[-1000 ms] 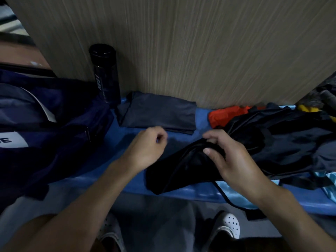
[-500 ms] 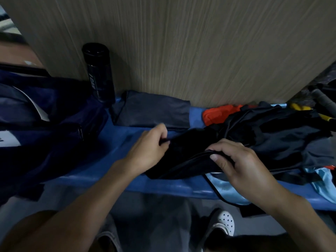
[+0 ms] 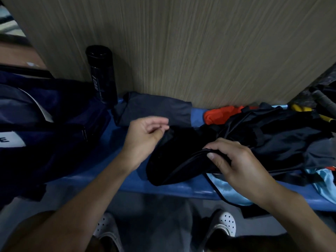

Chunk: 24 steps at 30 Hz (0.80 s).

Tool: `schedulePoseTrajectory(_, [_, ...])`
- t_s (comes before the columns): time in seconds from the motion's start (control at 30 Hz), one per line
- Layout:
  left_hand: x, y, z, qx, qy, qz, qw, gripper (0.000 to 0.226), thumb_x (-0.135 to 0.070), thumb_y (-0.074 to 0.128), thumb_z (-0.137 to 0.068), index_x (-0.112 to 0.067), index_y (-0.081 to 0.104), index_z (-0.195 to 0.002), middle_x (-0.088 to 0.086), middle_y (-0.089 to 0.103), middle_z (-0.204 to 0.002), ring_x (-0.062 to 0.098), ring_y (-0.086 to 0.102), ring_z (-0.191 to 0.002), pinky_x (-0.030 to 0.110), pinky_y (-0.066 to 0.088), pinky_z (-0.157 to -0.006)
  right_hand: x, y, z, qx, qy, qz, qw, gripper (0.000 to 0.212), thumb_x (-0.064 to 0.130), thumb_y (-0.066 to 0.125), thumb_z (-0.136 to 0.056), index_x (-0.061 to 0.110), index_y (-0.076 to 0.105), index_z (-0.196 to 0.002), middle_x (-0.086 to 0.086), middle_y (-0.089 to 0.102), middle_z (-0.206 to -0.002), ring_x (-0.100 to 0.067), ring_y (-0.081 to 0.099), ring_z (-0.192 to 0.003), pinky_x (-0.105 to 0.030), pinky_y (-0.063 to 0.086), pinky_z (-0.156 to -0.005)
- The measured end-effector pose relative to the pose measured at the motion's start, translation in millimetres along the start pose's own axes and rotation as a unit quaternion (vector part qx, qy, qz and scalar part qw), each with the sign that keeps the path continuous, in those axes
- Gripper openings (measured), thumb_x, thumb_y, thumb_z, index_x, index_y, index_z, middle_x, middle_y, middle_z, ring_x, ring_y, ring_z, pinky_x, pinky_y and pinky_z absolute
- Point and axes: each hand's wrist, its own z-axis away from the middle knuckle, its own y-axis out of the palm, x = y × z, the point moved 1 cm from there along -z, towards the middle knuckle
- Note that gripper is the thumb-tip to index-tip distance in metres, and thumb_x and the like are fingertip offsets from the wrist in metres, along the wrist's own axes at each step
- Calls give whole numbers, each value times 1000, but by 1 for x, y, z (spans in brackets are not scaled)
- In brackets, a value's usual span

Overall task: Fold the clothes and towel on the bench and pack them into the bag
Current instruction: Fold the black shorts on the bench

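Note:
A black garment (image 3: 178, 160) lies bunched on the blue bench (image 3: 116, 142) in front of me. My left hand (image 3: 143, 139) pinches its upper left corner, with the fingers blurred. My right hand (image 3: 236, 164) grips the garment's doubled edge, thumb in front and fingers over the top. A folded dark grey garment (image 3: 158, 110) lies flat against the wall behind my left hand. The navy bag (image 3: 45, 135) stands at the left end of the bench.
A black bottle (image 3: 101, 73) stands upright between the bag and the wood-grain wall (image 3: 200, 51). At the right lie a pile of dark clothes (image 3: 283, 135), an orange piece (image 3: 220, 113) and a light blue cloth (image 3: 234, 191) hanging over the bench edge. White shoes (image 3: 225, 222) are below.
My left hand came over from beside the black garment and took its left corner. My right hand stayed on the doubled edge and drew it slightly right and toward me.

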Motion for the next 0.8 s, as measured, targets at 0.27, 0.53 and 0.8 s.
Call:
schedulePoseTrajectory(0.27, [32, 4, -6, 70, -205, -154, 964, 71, -49, 73, -84, -4, 54, -135, 2, 64, -125, 10, 59, -105, 23, 46, -92, 6, 2, -7, 8, -18, 4, 1000, 15, 24, 54, -94, 28, 66, -104, 19, 62, -95, -5, 61, -92, -25, 41, -89])
schedulePoseTrajectory(0.53, [41, 25, -5, 52, -116, -209, 970, 14, -26, 79, -83, -28, 65, -80, -5, 70, -76, 12, 70, -79, 23, 53, -71, 8, -2, -8, 25, -12, 6, 1000, 16, 24, 54, -94, 28, 66, -104, 18, 63, -95, -6, 60, -94, -17, 38, -90])
schedulePoseTrajectory(0.8, [1, 7, -8, -64, 96, -72, 991, 29, 2, 62, -92, -25, 68, -87, -4, 69, -82, -5, 62, -71, 10, 46, -69, 9, -4, -9, 18, -6, 2, 1000, 16, 25, 54, -94, 25, 67, -104, 18, 62, -94, -5, 60, -92, -23, 40, -91])
